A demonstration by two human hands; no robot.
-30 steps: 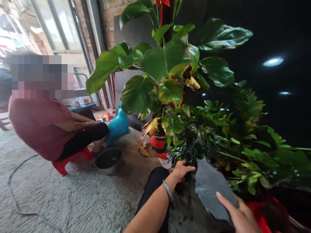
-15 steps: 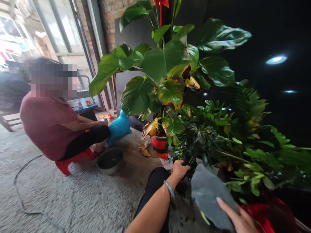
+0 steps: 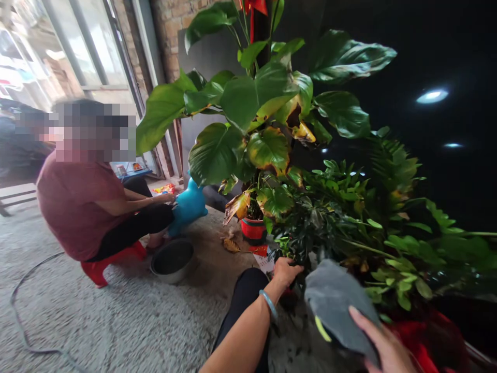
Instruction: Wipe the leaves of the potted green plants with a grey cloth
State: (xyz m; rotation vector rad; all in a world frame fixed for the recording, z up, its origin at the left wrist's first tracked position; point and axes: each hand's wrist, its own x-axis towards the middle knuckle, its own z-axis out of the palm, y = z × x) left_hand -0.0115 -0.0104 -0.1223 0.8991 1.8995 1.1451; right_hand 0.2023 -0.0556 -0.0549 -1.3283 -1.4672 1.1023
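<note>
My left hand, with a bracelet on the wrist, grips the base of a small dark-leaved plant; its fingers curl round stems or a pot rim hidden by leaves. My right hand at the lower right holds a grey cloth draped over its fingers, thumb on top. The cloth sits just right of my left hand, in front of the foliage.
A big-leaved plant stands in a red pot behind. Another person in a maroon top squats on a red stool at left, beside a metal bowl and a blue toy. A hose lies on the gravel floor.
My left hand has closed in on the small plant's base. The grey cloth in my right hand has shifted slightly left. The view has drifted a little.
</note>
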